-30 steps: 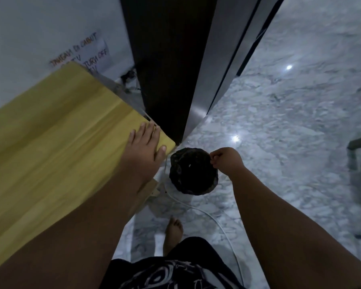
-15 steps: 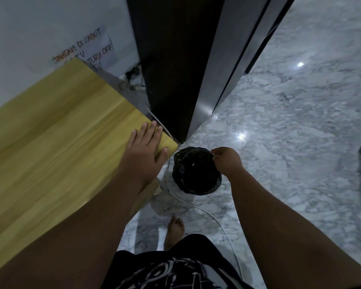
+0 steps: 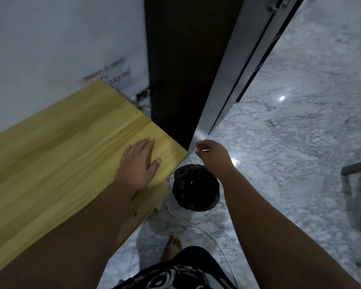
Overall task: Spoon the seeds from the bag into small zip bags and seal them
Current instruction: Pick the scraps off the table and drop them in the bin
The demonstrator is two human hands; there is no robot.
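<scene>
Left hand [image 3: 138, 163] lay flat, fingers spread, palm down on the wooden table [image 3: 56, 142] near its right corner. Right hand [image 3: 212, 152] hung in the air above a black-lined bin [image 3: 196, 187] on the marble floor [image 3: 290, 153], fingers curled and pressed together; a small pale sliver showed at them, too small to tell what. Seed bag and zip bags not visible. White cable [image 3: 204, 230] ran across floor past a bare foot [image 3: 172, 247].

Dim, bluish; glare on floor [image 3: 281, 98]; edges warped
</scene>
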